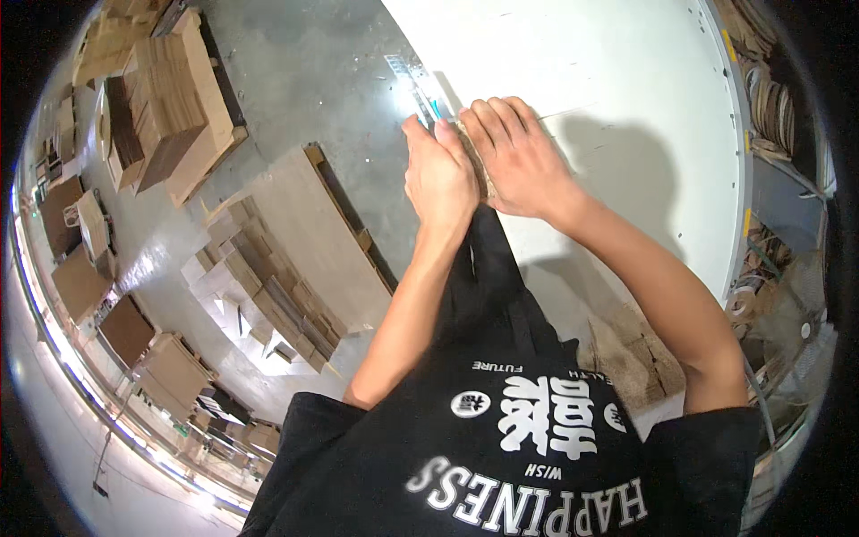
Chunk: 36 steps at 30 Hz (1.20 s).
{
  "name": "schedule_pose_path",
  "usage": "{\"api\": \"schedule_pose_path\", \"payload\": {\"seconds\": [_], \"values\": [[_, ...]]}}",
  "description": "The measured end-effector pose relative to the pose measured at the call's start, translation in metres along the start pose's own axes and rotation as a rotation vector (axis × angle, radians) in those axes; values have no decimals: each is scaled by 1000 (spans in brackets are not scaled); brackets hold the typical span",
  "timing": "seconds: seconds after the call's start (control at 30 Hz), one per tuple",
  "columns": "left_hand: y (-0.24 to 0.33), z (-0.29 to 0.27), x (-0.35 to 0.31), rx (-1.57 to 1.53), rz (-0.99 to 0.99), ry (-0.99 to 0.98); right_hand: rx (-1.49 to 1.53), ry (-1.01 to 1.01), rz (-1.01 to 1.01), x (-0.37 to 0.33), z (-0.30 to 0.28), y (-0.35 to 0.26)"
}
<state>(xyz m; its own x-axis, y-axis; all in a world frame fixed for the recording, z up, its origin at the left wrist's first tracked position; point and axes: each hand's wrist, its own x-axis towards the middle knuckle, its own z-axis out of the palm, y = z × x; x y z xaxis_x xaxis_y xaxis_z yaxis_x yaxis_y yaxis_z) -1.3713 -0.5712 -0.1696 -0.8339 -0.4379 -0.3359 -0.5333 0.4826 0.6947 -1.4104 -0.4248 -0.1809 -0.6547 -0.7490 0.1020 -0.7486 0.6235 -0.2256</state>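
i am looking down from the head camera at my two bare hands, which meet at the far left edge of a white worktop. my left hand lies flat, fingers together and pointing away from me, pressed on a small brownish cardboard piece that shows only as a sliver between the two hands. my right hand rests just beside it, touching it, palm down with the fingers together on the same piece; neither hand is curled around it, so i read both as pressing rather than gripping. just beyond my fingertips lies a narrow metal ruler, running away from me along the worktop's edge. near me on the worktop, by my right elbow, sits a stack of flat brown cardboard sheets. to the left, down on the grey floor, a wooden pallet carries flat cardboard, and further left more stacked cartons stand well apart from me. my black shirt fills the near edge.
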Motion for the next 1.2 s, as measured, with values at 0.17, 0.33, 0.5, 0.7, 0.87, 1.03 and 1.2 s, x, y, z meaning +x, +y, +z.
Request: {"api": "schedule_pose_path", "payload": {"seconds": [0.17, 0.33, 0.5, 0.7, 0.87, 1.03, 1.2], "values": [[-50, -4, 8, -514, 13, -127, 89, -28, 1, 0, -2, 2], [-60, 4, -22, -472, 162, -49, 132, 46, 6, 0, 0, 2], [-23, 4, -29, -19, 130, 74, 77, 73, -12, 0, 3, 2], [-36, 8, -28, 46, 0, 77, 57, -55, 4, -1, -2, 2], [-72, -26, -64, -556, -4, -121, -30, -133, 34, -5, -8, -3], [-57, -35, -116, 94, 141, -185, -6, -7, 14, -2, -6, 0], [-66, -26, -125, 362, 206, -156, 24, 43, -1, 2, -5, -2]]}}
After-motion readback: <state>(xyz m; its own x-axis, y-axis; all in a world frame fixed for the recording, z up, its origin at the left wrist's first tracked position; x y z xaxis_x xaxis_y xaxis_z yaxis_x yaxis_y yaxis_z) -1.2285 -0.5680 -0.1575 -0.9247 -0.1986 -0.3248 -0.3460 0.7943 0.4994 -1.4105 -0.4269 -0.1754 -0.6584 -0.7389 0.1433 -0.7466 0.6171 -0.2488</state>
